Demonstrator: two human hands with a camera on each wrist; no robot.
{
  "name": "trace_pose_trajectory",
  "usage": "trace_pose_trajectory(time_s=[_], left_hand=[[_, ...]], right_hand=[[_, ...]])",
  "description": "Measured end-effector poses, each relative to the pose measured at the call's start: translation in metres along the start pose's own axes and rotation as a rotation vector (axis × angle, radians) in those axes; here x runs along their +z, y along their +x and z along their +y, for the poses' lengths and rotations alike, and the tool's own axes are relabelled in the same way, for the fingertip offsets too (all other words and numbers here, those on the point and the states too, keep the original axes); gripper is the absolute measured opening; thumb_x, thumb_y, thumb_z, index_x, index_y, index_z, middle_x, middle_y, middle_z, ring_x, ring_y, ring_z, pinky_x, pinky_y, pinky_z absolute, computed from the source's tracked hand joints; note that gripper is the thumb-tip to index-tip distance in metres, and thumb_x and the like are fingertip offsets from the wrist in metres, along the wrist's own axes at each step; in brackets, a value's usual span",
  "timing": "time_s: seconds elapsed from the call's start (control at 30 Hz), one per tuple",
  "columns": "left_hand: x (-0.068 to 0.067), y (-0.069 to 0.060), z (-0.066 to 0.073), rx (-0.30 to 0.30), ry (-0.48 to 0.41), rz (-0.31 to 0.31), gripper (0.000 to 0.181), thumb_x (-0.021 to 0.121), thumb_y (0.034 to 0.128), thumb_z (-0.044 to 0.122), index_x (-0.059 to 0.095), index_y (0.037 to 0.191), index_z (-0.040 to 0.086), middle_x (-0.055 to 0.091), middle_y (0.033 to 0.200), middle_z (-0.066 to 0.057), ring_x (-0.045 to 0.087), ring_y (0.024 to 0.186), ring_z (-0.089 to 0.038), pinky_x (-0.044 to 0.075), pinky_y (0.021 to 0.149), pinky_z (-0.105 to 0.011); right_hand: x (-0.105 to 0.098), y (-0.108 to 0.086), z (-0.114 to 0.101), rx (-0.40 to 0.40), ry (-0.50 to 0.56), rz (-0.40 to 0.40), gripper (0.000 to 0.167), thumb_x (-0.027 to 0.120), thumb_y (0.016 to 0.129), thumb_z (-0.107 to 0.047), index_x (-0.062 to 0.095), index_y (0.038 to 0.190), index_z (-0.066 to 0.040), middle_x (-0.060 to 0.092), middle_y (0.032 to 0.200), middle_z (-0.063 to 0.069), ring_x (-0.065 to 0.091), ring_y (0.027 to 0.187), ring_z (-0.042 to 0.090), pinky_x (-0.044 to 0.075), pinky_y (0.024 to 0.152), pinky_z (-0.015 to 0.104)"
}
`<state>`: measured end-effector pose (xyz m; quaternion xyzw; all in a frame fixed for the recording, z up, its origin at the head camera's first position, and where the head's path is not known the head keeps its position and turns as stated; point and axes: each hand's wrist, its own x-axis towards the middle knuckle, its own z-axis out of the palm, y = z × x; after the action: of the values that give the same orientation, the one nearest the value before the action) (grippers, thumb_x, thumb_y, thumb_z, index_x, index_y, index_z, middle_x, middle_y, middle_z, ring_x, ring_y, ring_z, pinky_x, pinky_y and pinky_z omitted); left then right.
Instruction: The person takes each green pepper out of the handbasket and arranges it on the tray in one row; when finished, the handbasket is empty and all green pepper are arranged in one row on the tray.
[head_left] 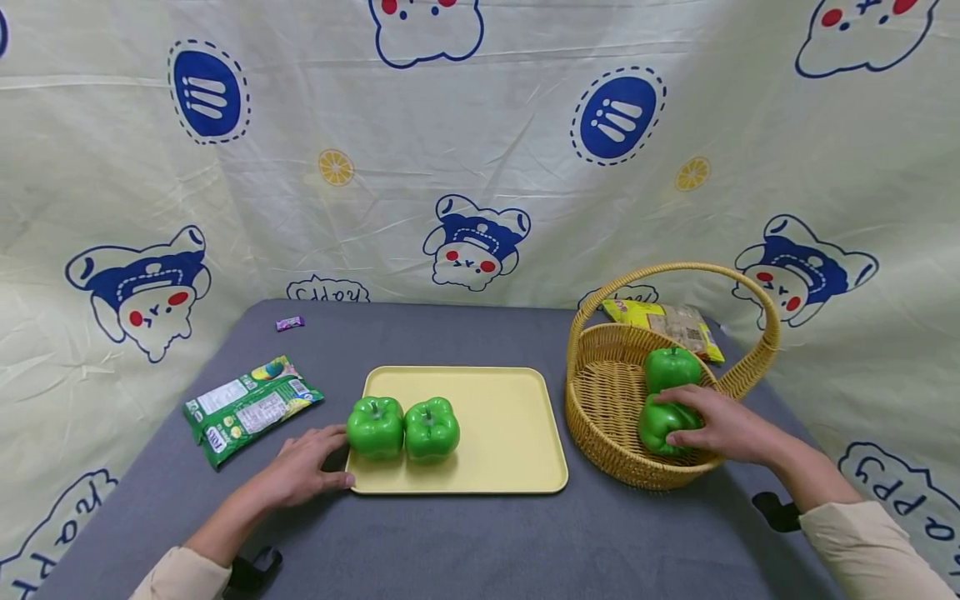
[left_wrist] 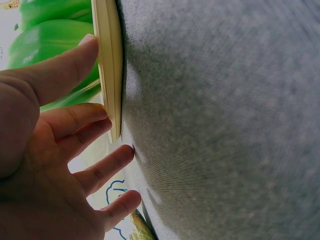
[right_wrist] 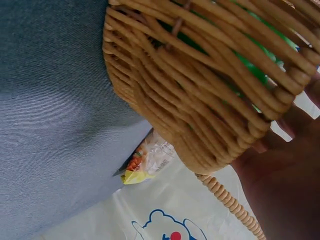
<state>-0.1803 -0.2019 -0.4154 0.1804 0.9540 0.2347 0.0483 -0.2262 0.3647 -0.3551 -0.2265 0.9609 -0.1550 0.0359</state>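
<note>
Two green bell peppers, one on the left [head_left: 375, 429] and one beside it [head_left: 432, 431], stand on the left part of a pale yellow tray [head_left: 510, 425]. My left hand [head_left: 300, 467] is at the tray's left edge, fingers spread and thumb at the rim; the left wrist view shows its palm. To the right is a wicker basket [head_left: 592, 437] with a tall handle. Inside it, my right hand [head_left: 720, 425] grips a bell pepper [head_left: 657, 427] from the right, fingers over its top and thumb at its near side. Another bell pepper [head_left: 671, 368] lies just behind.
A green snack packet [head_left: 255, 410] lies left of the tray, with a small purple wrapped sweet [head_left: 290, 323] farther back. Behind the basket is a yellow and clear food packet [head_left: 667, 325]. A printed white cloth [head_left: 480, 125] hangs behind the grey table [head_left: 465, 542].
</note>
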Motion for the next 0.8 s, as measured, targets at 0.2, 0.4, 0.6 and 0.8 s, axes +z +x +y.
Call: trace_pose_trajectory(time_s=[0.2, 0.4, 0.6, 0.8], left_hand=[[-0.0001, -0.0004, -0.0002, 0.004, -0.002, 0.005, 0.064, 0.073, 0.0788, 0.036, 0.054, 0.13, 0.003, 0.05, 0.137, -0.019, 0.046, 0.123, -0.038, 0.034, 0.084, -0.047], [0.0001, -0.0006, -0.0006, 0.0, -0.006, 0.0, 0.064, 0.072, 0.0789, 0.037, 0.054, 0.13, 0.003, 0.05, 0.137, -0.019, 0.046, 0.122, -0.038, 0.034, 0.084, -0.047], [0.0003, -0.0004, -0.0006, -0.006, -0.004, -0.004, 0.064, 0.073, 0.0787, 0.037, 0.054, 0.13, 0.003, 0.05, 0.138, -0.019, 0.046, 0.122, -0.037, 0.034, 0.085, -0.047], [-0.0001, 0.0004, -0.0005, -0.003, 0.002, 0.001, 0.064, 0.073, 0.0786, 0.036, 0.054, 0.13, 0.003, 0.05, 0.138, -0.019, 0.047, 0.122, -0.038, 0.035, 0.084, -0.047]], right_hand=[[0.0004, -0.0011, -0.0001, 0.02, 0.024, -0.011, 0.054, 0.071, 0.082, -0.037, 0.057, 0.126, -0.01, 0.055, 0.126, 0.022, 0.054, 0.109, 0.033, 0.046, 0.082, 0.047], [0.0009, -0.0004, 0.0005, 0.035, 0.045, -0.03, 0.06, 0.071, 0.081, -0.039, 0.055, 0.129, -0.008, 0.053, 0.127, 0.021, 0.052, 0.109, 0.032, 0.045, 0.081, 0.044], [0.0009, 0.0009, 0.0009, 0.031, 0.031, -0.042, 0.068, 0.072, 0.081, -0.039, 0.049, 0.134, -0.003, 0.05, 0.131, 0.023, 0.051, 0.112, 0.034, 0.044, 0.083, 0.047], [0.0006, 0.0019, 0.0006, 0.023, 0.027, -0.045, 0.073, 0.073, 0.079, -0.037, 0.046, 0.137, -0.002, 0.049, 0.134, 0.022, 0.052, 0.112, 0.033, 0.045, 0.082, 0.044]])
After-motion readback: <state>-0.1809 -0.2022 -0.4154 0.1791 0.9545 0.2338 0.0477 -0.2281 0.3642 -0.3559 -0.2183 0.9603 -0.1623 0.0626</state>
